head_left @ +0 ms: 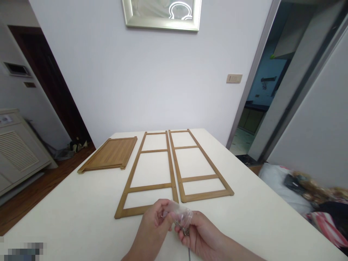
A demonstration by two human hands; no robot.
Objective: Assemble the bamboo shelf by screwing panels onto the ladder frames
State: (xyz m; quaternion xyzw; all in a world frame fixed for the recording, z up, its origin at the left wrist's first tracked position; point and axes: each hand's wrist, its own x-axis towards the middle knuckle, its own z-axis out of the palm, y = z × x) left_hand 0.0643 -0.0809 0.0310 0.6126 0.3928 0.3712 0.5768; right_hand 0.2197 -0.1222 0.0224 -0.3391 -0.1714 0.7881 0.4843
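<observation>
My left hand [153, 223] and my right hand [199, 233] meet low in the middle of the picture, above the near part of the white table [81, 214]. Both pinch a small clear plastic bag [181, 214] with small metal parts inside. Just beyond the hands lie two bamboo ladder-shaped frames side by side: the left frame [148, 170] and the right frame [199, 166]. A slatted bamboo shelf board [110, 154] lies flat at the table's far left.
A white wall with a framed picture [162, 14] stands behind the table. An open doorway [261, 98] is at the right, a dark door and white cabinet [16, 152] at the left. Cloth and bags [312, 195] pile up beside the table's right edge.
</observation>
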